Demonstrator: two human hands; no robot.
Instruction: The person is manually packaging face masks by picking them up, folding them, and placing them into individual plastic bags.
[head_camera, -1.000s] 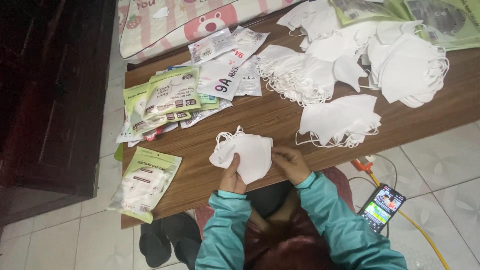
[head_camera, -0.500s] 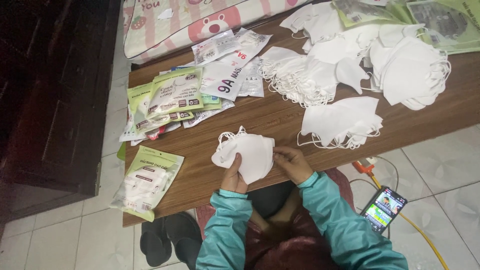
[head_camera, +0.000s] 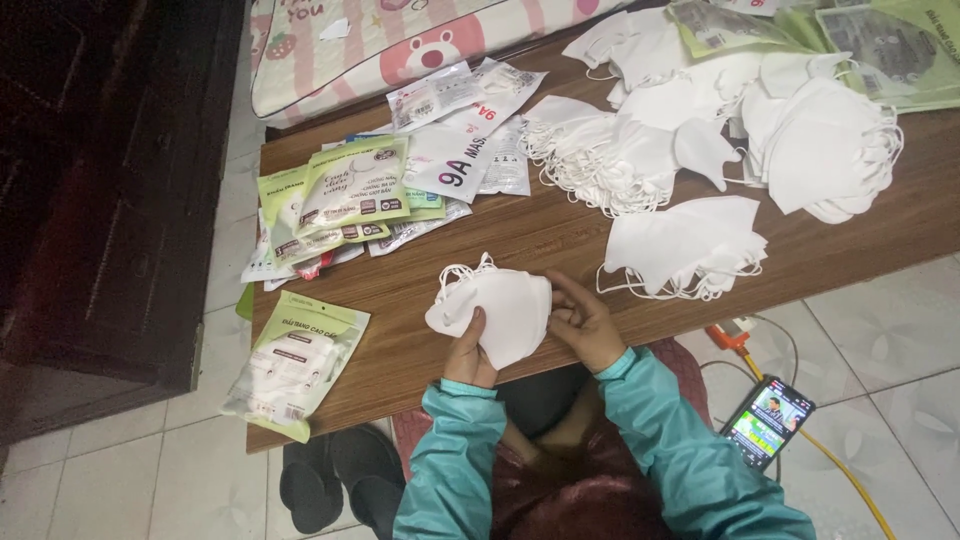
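Both of my hands hold a small stack of white face masks just above the near edge of a low wooden table. My left hand grips the stack from below, thumb on its face. Fingers of my right hand pinch the stack's right edge. White ear loops stick out at the stack's top left. Another pile of white masks lies on the table just right of my hands.
Bigger heaps of white masks cover the far right of the table. Green and clear mask packets lie at the left, one filled green packet at the near left corner. A lit phone and orange cable lie on the tiled floor.
The view has shifted slightly. My hands and the mask stack stay in much the same place, with small finger movement along the right edge.
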